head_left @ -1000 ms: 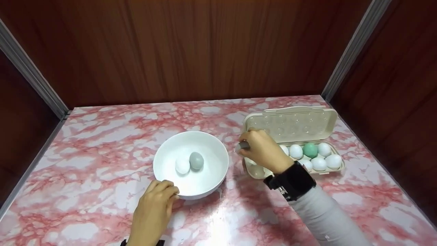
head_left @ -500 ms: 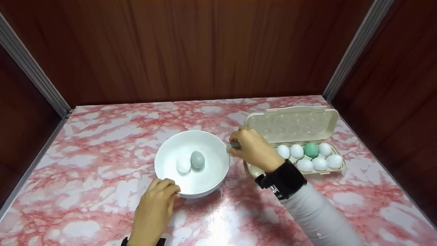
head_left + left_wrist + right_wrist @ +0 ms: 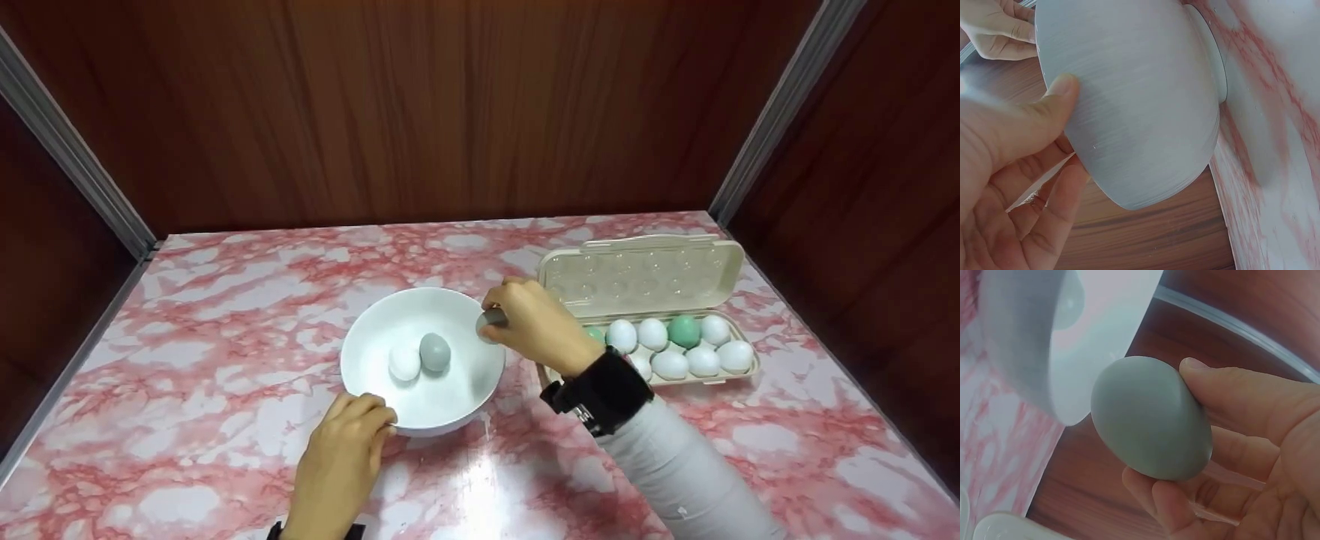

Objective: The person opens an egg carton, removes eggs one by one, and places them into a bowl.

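Observation:
A white bowl stands on the table, with a white egg and a grey-green egg lying side by side inside. My left hand pinches the bowl's near-left rim, thumb outside and fingers inside, as the left wrist view shows. Over the bowl's right rim, my right hand holds another grey-green egg between thumb and fingertips. Behind that hand, the beige egg carton lies open with its lid raised; white eggs and green ones fill its visible part. My right hand and wrist hide its left end.
The table has a red and white marbled top. A brown wood-grain panel rises along the back, with further panels at both sides and metal strips in the corners.
My right hand has carried the grey-green egg leftward from beside the carton to over the bowl's right rim. The left hand has stayed on the rim.

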The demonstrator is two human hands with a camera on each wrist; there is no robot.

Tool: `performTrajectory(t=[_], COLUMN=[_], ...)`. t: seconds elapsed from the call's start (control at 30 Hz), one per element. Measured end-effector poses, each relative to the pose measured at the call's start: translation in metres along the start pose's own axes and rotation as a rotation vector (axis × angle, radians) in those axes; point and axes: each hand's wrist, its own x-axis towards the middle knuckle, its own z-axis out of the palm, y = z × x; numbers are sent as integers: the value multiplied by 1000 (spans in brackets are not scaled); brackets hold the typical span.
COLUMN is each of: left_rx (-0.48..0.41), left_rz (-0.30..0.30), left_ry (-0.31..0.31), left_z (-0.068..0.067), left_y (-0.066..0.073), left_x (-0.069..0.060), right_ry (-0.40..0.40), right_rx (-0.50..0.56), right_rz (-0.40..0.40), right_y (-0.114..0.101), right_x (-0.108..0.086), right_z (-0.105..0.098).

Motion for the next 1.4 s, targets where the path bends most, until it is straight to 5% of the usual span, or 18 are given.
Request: performTrajectory(t=[1.07, 1.4], left_rx=[26, 35], left_rz=[4, 13], left_ry=[-2, 8], left_z=[1, 2], left_y=[0, 0], left_x=[0, 0], right_ry=[-83, -136], right_rx=[21, -55], right_rz=[-113, -152], right_y=[-40, -49], right_x=[25, 31], right_z=[26, 41])
